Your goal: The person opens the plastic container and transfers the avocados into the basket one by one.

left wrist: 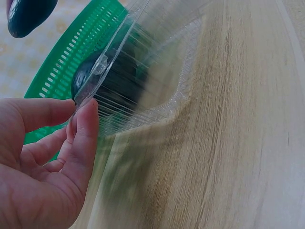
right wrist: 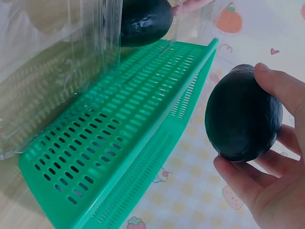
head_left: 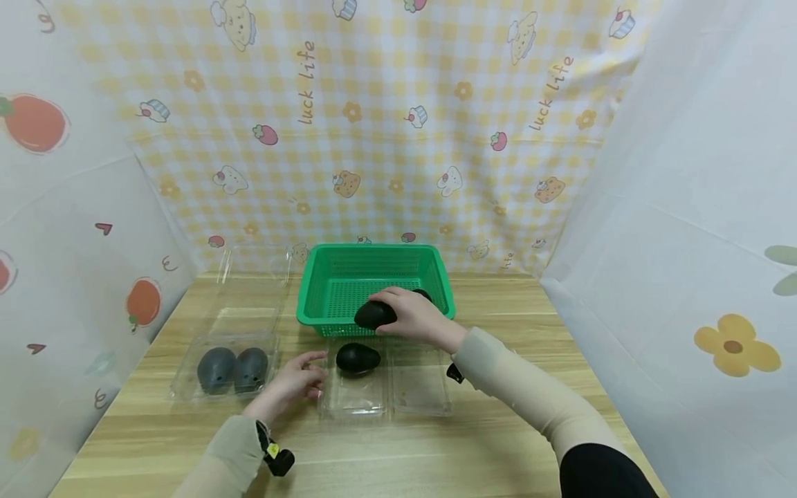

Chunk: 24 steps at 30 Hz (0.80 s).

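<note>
My right hand (head_left: 418, 317) grips a dark avocado (head_left: 375, 315) in the air above the front rim of the green basket (head_left: 303, 299); fingers and thumb lie on opposite sides of it in the right wrist view. A second avocado (head_left: 358, 358) rests in the left half of an open clear plastic clamshell (head_left: 356, 400) in front of the basket. At this clamshell's left side is my left hand (head_left: 297, 379). In the left wrist view its thumb and fingers pinch the clear rim (left wrist: 100, 64). Part of another avocado (head_left: 422, 294) shows in the basket, behind my right hand.
To the left lies another clear clamshell (head_left: 180, 384) holding two greyish-looking avocados (head_left: 216, 370), its lid (head_left: 255, 259) raised at the back. A checked curtain (head_left: 373, 152) hangs behind the wooden table (head_left: 498, 443), with pale sheets at both sides.
</note>
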Available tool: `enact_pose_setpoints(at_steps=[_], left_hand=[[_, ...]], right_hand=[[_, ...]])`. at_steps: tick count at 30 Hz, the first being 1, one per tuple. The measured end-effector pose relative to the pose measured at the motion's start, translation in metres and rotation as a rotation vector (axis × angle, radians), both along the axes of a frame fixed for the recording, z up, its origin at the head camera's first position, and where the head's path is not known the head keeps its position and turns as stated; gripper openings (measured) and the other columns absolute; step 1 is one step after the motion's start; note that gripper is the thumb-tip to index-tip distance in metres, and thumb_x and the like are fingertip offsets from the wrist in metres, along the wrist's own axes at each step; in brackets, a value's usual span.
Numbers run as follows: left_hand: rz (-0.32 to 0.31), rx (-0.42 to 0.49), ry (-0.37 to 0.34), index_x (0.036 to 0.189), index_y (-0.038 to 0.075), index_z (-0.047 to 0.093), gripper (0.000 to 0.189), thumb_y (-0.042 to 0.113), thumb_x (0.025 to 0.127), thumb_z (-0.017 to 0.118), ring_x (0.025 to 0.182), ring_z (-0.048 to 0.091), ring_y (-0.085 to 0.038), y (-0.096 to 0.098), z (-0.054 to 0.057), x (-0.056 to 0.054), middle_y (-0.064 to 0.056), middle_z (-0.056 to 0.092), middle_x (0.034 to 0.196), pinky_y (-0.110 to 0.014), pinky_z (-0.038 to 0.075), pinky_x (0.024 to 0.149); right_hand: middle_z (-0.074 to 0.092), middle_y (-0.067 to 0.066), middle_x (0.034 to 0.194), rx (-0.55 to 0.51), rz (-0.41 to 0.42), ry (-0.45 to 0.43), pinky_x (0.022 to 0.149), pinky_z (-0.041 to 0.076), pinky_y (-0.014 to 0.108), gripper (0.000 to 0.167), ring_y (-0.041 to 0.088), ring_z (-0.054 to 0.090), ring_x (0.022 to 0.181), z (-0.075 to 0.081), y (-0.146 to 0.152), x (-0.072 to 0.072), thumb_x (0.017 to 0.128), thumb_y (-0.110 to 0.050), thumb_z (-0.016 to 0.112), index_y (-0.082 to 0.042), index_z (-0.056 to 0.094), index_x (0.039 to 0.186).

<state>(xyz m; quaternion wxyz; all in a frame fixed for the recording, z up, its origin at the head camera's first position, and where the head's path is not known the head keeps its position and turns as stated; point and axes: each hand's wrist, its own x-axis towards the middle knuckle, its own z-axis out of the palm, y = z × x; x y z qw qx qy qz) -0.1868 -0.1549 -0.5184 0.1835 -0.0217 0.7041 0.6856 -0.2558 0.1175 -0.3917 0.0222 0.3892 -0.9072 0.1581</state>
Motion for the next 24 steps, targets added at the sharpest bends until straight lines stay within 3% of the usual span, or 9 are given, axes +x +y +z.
enact_pose_setpoints(at_steps=[11,24], left_hand=[[0.002,-0.005,-0.007,0.144,-0.007,0.034,0.055,-0.002,0.094,0.054,0.07,0.057,-0.017,-0.002,-0.002,-0.002,-0.018,0.054,0.098,-0.026,0.053,0.058],[0.007,0.003,-0.004,0.144,-0.007,0.035,0.054,-0.004,0.093,0.053,0.07,0.056,-0.018,-0.002,-0.003,-0.003,-0.018,0.055,0.097,-0.027,0.053,0.057]], right_hand=[[0.049,0.008,0.14,0.0,-0.039,-0.056,0.091,0.048,0.04,0.065,0.025,0.053,0.12,0.003,-0.007,-0.014,0.086,-0.037,0.074,-0.016,0.049,0.142],[0.05,0.007,0.138,-0.038,-0.057,-0.05,0.087,0.05,0.039,0.064,0.023,0.054,0.116,0.005,-0.016,-0.026,0.086,-0.035,0.074,-0.017,0.049,0.142]])
